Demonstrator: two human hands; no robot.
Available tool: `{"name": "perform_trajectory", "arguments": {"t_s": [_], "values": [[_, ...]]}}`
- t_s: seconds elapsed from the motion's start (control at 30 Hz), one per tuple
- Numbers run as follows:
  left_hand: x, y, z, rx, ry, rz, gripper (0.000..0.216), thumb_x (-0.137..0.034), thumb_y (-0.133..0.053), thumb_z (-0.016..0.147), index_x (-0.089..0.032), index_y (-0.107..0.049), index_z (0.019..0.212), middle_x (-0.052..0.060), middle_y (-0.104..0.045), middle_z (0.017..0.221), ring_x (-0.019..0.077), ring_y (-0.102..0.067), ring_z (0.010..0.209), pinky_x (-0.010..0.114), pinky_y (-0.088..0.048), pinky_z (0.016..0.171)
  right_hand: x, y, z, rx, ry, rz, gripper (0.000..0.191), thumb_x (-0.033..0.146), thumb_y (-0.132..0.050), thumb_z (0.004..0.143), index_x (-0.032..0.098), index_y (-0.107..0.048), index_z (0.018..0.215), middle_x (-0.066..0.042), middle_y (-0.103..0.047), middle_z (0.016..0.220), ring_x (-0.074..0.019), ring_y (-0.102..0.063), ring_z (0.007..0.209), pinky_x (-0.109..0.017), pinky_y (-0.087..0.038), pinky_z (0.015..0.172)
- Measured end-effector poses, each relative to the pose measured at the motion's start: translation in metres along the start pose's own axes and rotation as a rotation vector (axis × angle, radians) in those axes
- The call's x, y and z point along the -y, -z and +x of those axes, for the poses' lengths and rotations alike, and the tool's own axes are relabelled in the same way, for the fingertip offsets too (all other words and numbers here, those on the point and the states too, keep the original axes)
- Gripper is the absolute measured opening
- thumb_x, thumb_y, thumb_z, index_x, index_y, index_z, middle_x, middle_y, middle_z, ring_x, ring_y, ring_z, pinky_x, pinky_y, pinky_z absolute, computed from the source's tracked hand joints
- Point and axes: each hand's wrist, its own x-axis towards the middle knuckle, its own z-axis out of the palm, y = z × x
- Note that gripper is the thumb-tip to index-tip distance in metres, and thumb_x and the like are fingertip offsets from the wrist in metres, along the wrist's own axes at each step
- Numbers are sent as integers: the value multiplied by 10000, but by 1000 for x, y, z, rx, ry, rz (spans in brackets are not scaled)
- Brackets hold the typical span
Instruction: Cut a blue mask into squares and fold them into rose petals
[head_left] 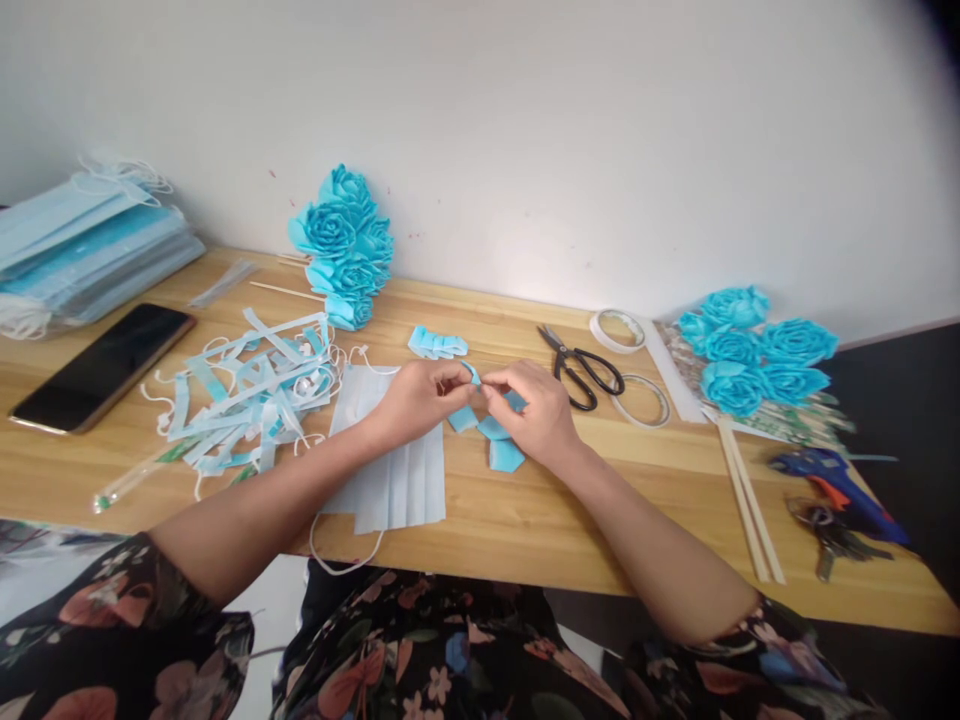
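My left hand (pixel 425 400) and my right hand (pixel 534 408) meet above the middle of the table, fingertips pinched together on a small blue petal piece (pixel 472 372). Its shape is mostly hidden by the fingers. Beneath the hands lie several loose blue cut pieces (pixel 507 454). Just behind them rests a row of curled blue petals (pixel 436 343). A pale blue face mask (pixel 401 480) lies flat under my left wrist, its ear loop hanging over the table's front edge. Black-handled scissors (pixel 577 368) lie partly open to the right of my right hand.
Cut mask strips (pixel 259 390) are heaped at left, beside a phone (pixel 101 368) and a stack of masks (pixel 90 245). Blue fabric roses (pixel 341 245) stand against the wall, with more roses (pixel 757 350) at right. Tape rolls (pixel 617 330), sticks (pixel 750 500), keys (pixel 832 535) and a glue gun (pixel 844 490) lie right.
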Motion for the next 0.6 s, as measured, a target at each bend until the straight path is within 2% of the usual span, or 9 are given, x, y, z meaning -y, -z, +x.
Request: {"name": "perform_trajectory", "arguments": {"t_s": [0.13, 0.33, 0.43, 0.6], "values": [[1, 1, 1, 10, 20, -72, 241, -334, -563, 827, -149, -586, 675, -26, -507, 619, 92, -431, 599, 229, -320, 573, -1, 2, 0, 10, -9, 70, 179, 212, -522, 917, 229, -673, 822, -16, -674, 719, -167, -604, 694, -318, -453, 688], [0, 2, 1, 40, 21, -92, 241, -343, -581, 830, -148, -626, 695, -9, -575, 644, 102, -481, 622, 231, -349, 588, -3, 1, 0, -8, -7, 50, 111, 269, -596, 892, 234, -671, 818, -11, -681, 711, -173, -611, 691, -327, -454, 688], [0, 2, 1, 39, 18, -118, 242, -340, -587, 826, -150, -613, 679, -12, -562, 636, 100, -472, 616, 234, -346, 586, -1, 3, 0, 1, -21, 77, 168, 251, -554, 909, 233, -670, 789, -13, -673, 696, -172, -612, 683, -330, -460, 690], [-3, 3, 2, 3, 15, -206, 248, -332, -597, 819, -150, -592, 650, -19, -537, 617, 92, -454, 604, 231, -350, 582, -1, 8, 2, -12, -211, 282, 197, 307, -510, 944, 230, -691, 930, -21, -722, 815, -172, -657, 760, -321, -506, 731]]}}
